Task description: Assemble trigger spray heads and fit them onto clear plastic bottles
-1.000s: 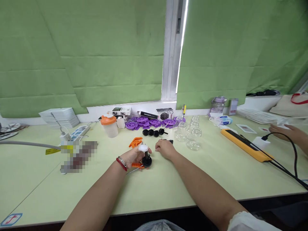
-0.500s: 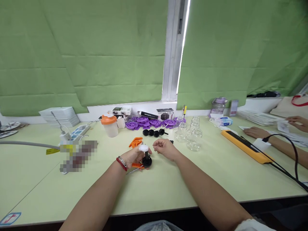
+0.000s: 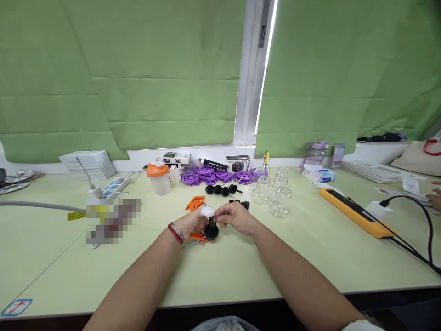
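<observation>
My left hand [image 3: 193,224] is wrapped round a black stemmed part with a round base [image 3: 211,232]. A white rounded piece [image 3: 207,211] sits at the top of its stem. Under the same hand show an orange plastic piece [image 3: 198,236] and a thin metal rod [image 3: 190,243]; whether the fingers grip these I cannot tell. My right hand [image 3: 236,218] is closed in a pinch right beside the stem, and what its fingertips hold is too small to make out. Just beyond the hands lie orange handle-like pieces [image 3: 195,203] and small black parts [image 3: 245,204].
Clear glass cups [image 3: 279,202] stand to the right, near a yellow-and-black power strip [image 3: 356,213]. Behind are round black parts [image 3: 224,191], purple plastic pieces [image 3: 206,174] and an orange-lidded shaker bottle [image 3: 159,179]. Another person's hand [image 3: 436,197] is at the right edge.
My right hand has moved left, bringing its pinched fingers up to the black stem. My left hand keeps its hold. The other person's hands have drawn back toward the right edge.
</observation>
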Demonstrator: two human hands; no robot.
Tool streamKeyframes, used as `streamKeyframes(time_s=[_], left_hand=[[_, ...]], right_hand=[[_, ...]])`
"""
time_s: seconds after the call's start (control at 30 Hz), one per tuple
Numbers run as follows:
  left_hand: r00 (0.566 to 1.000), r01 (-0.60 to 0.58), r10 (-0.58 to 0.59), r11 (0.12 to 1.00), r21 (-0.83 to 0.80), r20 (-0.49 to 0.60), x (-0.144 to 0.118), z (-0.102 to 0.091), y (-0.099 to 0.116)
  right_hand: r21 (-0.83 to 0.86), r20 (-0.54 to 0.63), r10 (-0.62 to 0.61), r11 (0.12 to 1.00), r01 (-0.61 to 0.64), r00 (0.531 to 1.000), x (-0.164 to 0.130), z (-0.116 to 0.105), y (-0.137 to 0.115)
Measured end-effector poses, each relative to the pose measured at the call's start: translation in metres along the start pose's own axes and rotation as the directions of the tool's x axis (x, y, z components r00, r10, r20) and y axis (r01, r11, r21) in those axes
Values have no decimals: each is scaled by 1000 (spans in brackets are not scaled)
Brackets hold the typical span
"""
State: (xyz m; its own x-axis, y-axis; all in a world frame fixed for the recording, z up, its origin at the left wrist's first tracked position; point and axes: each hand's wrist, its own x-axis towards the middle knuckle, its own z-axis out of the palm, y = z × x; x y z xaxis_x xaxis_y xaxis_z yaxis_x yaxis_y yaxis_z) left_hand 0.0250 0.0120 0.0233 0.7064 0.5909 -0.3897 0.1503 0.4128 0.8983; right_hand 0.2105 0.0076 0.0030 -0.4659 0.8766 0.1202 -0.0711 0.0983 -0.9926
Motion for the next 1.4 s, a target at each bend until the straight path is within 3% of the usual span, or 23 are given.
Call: streamKeyframes(time_s=[0.23,0.47,0.9,1.4], left_hand=[[998,17,-17,1000,3,-52,1,-1,-2],[998,9,-7,1000,20,-69,-4,7,3],[995,37,-35,999,25,-98,-4,9,4],[996,29,-28,1000,2,-84,-3,8,2]], right_hand=[[-93,35,-88,992,91,996,3,5,0],[-103,58,-88,990,94,994,1,8,-9],[-107,110,-107,987,119,988,5,4,-3],[-39,142,-51,998,58,988,7,1,2]])
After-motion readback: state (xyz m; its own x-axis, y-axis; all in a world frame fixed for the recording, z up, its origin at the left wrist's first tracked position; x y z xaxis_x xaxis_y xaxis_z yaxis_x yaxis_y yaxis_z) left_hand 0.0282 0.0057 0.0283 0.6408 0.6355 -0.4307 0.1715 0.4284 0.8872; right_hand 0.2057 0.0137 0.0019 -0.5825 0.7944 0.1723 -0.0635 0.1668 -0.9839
